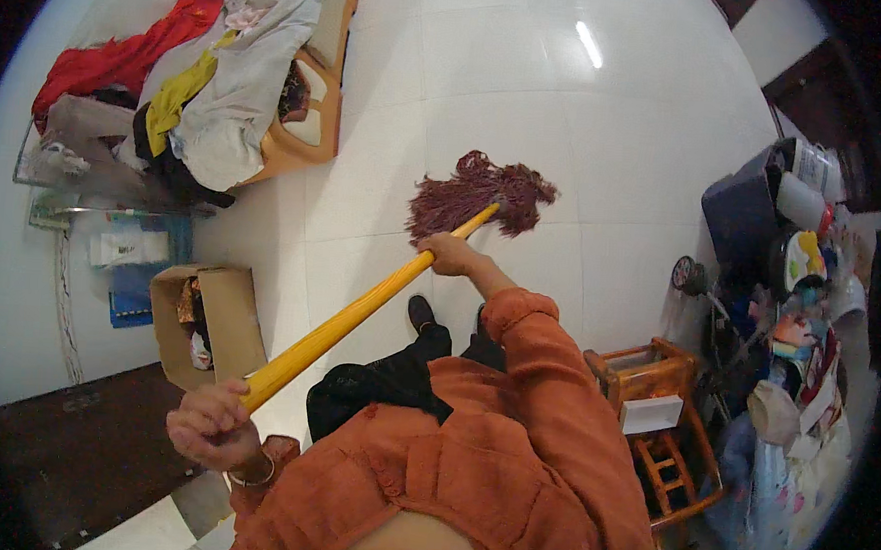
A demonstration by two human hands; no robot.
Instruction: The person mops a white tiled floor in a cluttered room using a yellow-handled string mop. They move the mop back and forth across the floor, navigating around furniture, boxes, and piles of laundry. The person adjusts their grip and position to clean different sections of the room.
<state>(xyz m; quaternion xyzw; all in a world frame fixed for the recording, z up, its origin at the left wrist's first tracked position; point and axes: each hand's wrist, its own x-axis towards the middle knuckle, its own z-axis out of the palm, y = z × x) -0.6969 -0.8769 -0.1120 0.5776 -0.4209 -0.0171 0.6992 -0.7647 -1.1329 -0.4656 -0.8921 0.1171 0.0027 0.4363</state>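
A mop with a yellow handle (343,322) slants from lower left up to the right across my body. Its dark red string head (474,199) lies spread on the white tiled floor (626,155), ahead of my feet. My left hand (211,424) is closed round the top end of the handle, with a bracelet at the wrist. Farther down the pole, close to the mop head, my right hand (452,254) grips it with the arm stretched forward. My dark shoe (421,314) shows just below the right hand.
At far left, clothes (231,95) are heaped on a wooden-framed seat (312,154). An open cardboard box (234,314) stands below it. On the right are a wooden chair (661,351) with a white box (652,414), a dark bin (738,206) and piled bags (774,462).
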